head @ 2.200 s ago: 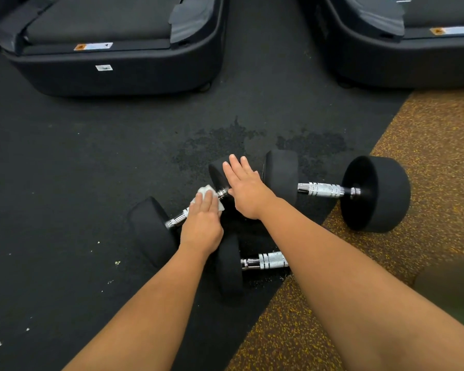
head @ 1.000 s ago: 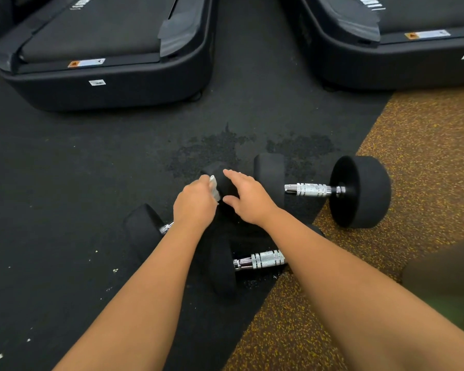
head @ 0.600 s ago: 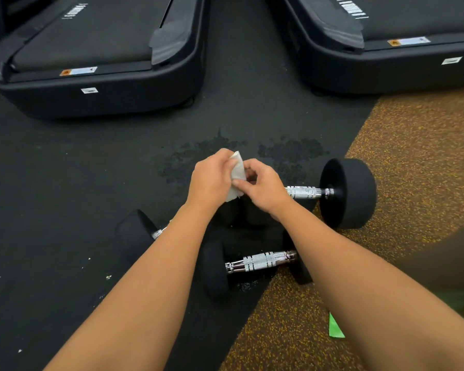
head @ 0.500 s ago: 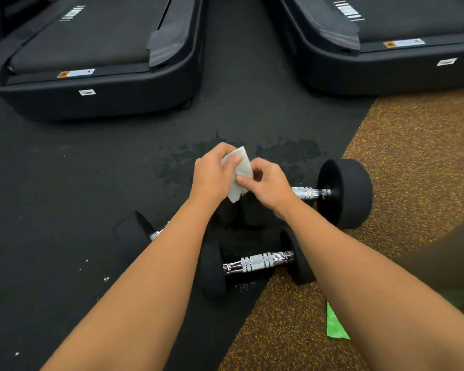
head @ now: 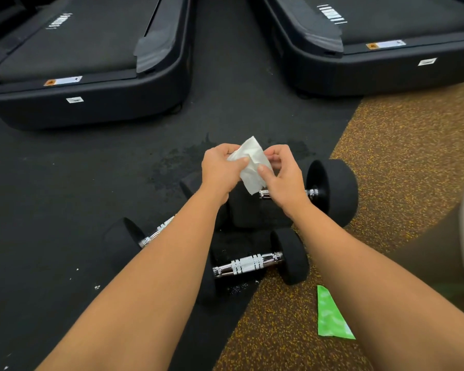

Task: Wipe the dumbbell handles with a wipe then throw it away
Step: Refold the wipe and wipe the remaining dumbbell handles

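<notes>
Wipe (head: pixel 248 156): white, limp, feather-light, probably damp. Left grip (head: pixel 220 171) and right grip (head: pixel 283 178) each pinch an edge, above the dumbbells (head: pixel 332 188). Take by a fold; likely tears easily.

Even, fairly bright light from above, shadows soft and faint. Glints on chrome dumbbell handle (head: pixel 248 265) below my right hand (head: pixel 283 180). Treadmills (head: pixel 91 108) beyond my left hand (head: pixel 220 171) bow from wide-angle. Edge far right of my hands is blurred.
</notes>
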